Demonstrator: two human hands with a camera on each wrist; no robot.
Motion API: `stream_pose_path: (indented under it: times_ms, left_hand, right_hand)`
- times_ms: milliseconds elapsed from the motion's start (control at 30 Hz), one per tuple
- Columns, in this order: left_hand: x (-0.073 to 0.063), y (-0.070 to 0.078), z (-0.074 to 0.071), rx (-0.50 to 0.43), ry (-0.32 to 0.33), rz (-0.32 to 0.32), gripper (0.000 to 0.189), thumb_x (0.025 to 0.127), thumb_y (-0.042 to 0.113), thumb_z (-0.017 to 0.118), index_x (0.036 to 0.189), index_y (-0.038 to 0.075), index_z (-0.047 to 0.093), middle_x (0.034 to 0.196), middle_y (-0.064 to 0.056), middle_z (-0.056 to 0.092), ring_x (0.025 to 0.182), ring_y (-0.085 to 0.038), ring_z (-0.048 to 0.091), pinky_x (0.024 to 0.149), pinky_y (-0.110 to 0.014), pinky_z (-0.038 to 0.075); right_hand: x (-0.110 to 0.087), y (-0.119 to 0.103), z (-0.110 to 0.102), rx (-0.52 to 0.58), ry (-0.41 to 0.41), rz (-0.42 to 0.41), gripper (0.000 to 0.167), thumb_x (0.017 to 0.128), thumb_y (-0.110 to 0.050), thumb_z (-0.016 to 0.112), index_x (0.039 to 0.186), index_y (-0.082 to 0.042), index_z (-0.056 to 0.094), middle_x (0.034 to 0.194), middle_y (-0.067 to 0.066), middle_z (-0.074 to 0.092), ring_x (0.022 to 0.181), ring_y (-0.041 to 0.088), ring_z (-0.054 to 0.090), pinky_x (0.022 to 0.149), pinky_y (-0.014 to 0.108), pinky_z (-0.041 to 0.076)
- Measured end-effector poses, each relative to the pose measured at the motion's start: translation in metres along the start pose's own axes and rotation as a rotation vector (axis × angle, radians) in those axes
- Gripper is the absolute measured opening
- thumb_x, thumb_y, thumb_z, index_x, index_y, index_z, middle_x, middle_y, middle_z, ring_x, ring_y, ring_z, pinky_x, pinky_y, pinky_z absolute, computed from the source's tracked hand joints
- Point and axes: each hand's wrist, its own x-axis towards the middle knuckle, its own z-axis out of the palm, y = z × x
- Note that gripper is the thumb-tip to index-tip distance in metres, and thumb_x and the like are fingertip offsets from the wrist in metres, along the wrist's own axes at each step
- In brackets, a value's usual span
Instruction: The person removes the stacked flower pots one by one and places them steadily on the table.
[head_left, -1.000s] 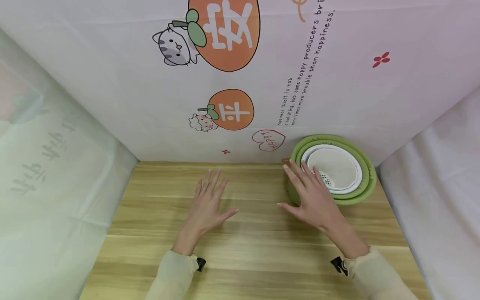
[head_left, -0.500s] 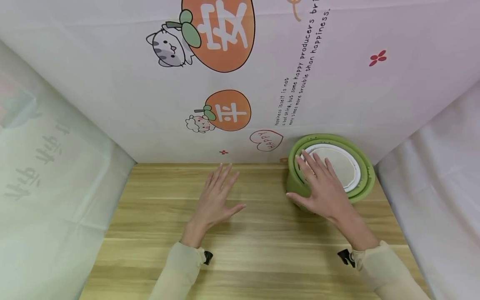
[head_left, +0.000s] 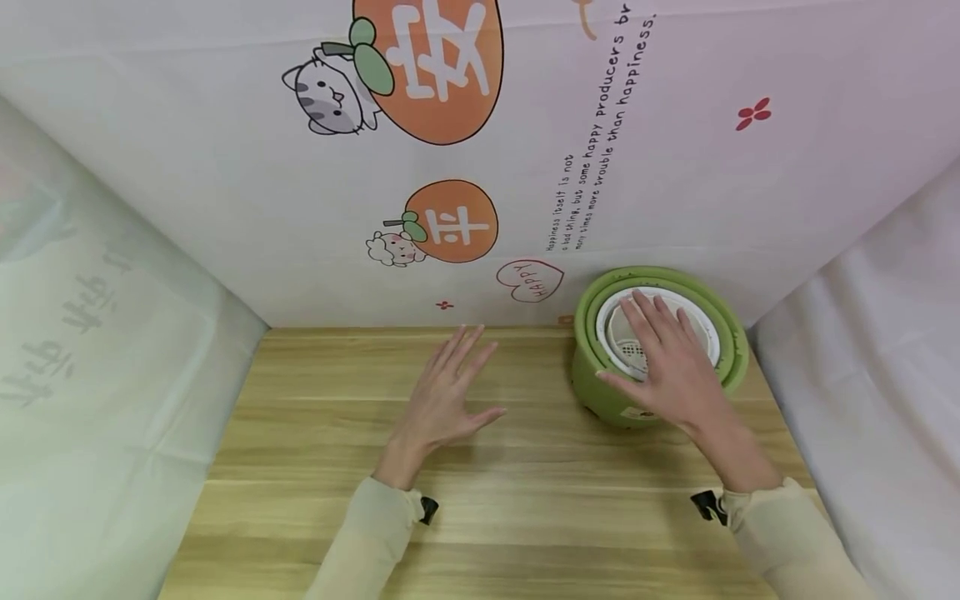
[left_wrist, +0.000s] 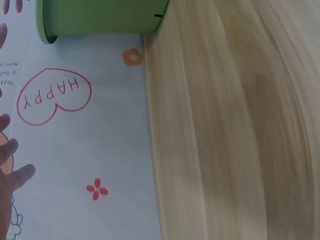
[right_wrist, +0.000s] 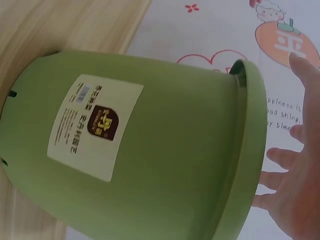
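A green plastic pot [head_left: 602, 392] stands at the back right of the wooden table [head_left: 525, 500], with a white slotted inner basket [head_left: 621, 335] nested in its mouth. My right hand [head_left: 667, 362] lies flat over the pot's mouth with straight, spread fingers; I cannot tell whether it touches the basket. The right wrist view shows the pot's green wall [right_wrist: 165, 165], its white label [right_wrist: 92, 125] and my fingers [right_wrist: 295, 192] beyond the rim. My left hand [head_left: 450, 392] hovers open over the table's middle, left of the pot. Its fingertips [left_wrist: 15, 175] show in the left wrist view, with the pot [left_wrist: 100, 17] ahead.
A printed cloth backdrop [head_left: 525, 167] with cartoon fruit and a "HAPPY" heart [head_left: 530, 280] rises right behind the table. White cloth walls [head_left: 112, 333] close in both sides. The pot stands close to the back wall and the right edge.
My right hand has slid from the pot's near left side up over its mouth. My left hand has drifted a little right and forward, still open.
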Motion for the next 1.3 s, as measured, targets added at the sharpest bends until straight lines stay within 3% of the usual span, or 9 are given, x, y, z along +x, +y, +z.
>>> stream_pose_path:
  times_ms: [300,567,733,867,1000,1100,1300]
  left_hand:
    - [0.004,0.006,0.006,-0.013,-0.009,-0.008,0.095,0.08,0.062,0.069,0.156,0.017,0.031,0.165,-0.006,0.018,0.151,-0.03,0.016,0.118,-0.054,0.024]
    - [0.011,0.009,0.011,-0.056,0.041,0.04,0.103,0.07,0.06,0.08,0.152,0.016,0.038,0.163,-0.009,0.025,0.149,-0.032,0.021,0.117,-0.054,0.027]
    - [0.02,0.011,0.013,-0.055,0.064,0.065,0.096,0.074,0.059,0.077,0.151,0.014,0.041,0.163,-0.009,0.025,0.15,-0.031,0.02,0.119,-0.052,0.026]
    - [0.026,0.014,0.012,-0.052,0.065,0.064,0.092,0.077,0.059,0.074,0.15,0.014,0.041,0.163,-0.008,0.025,0.15,-0.03,0.02,0.119,-0.051,0.024]
    - [0.033,0.018,0.013,-0.066,0.064,0.067,0.093,0.077,0.061,0.072,0.151,0.014,0.041,0.163,-0.008,0.025,0.15,-0.029,0.02,0.12,-0.049,0.023]
    - [0.041,0.022,0.017,-0.083,0.06,0.075,0.089,0.083,0.068,0.062,0.151,0.015,0.04,0.163,-0.007,0.024,0.15,-0.029,0.019,0.121,-0.048,0.022]
    - [0.049,0.028,0.023,-0.114,0.059,0.072,0.091,0.09,0.08,0.026,0.151,0.014,0.04,0.163,-0.006,0.024,0.15,-0.028,0.019,0.12,-0.049,0.023]
  right_hand:
    - [-0.008,0.015,-0.001,0.047,0.018,0.047,0.106,0.076,-0.053,0.079,0.158,-0.013,0.026,0.16,0.017,0.028,0.145,0.045,0.024,0.12,0.06,0.012]
    - [-0.021,0.036,-0.007,0.04,0.056,0.071,0.103,0.08,-0.065,0.069,0.155,-0.007,0.029,0.155,0.024,0.033,0.141,0.051,0.028,0.116,0.067,0.016]
    - [-0.025,0.044,-0.016,0.032,0.03,0.12,0.103,0.078,-0.055,0.075,0.157,-0.009,0.027,0.157,0.023,0.031,0.141,0.05,0.028,0.116,0.066,0.017]
    - [-0.027,0.051,-0.018,0.043,-0.008,0.16,0.104,0.08,-0.053,0.075,0.158,-0.009,0.023,0.16,0.022,0.026,0.144,0.048,0.024,0.119,0.064,0.011]
    - [-0.031,0.058,-0.019,0.084,-0.003,0.165,0.103,0.08,-0.049,0.077,0.158,-0.008,0.023,0.16,0.022,0.025,0.144,0.048,0.023,0.119,0.063,0.014]
    - [-0.036,0.065,-0.021,0.118,0.001,0.178,0.103,0.079,-0.045,0.079,0.158,-0.009,0.023,0.161,0.021,0.024,0.145,0.046,0.022,0.119,0.062,0.017]
    - [-0.048,0.074,-0.022,0.123,-0.023,0.215,0.102,0.081,-0.042,0.078,0.159,-0.011,0.02,0.163,0.017,0.019,0.149,0.04,0.016,0.12,0.06,0.016]
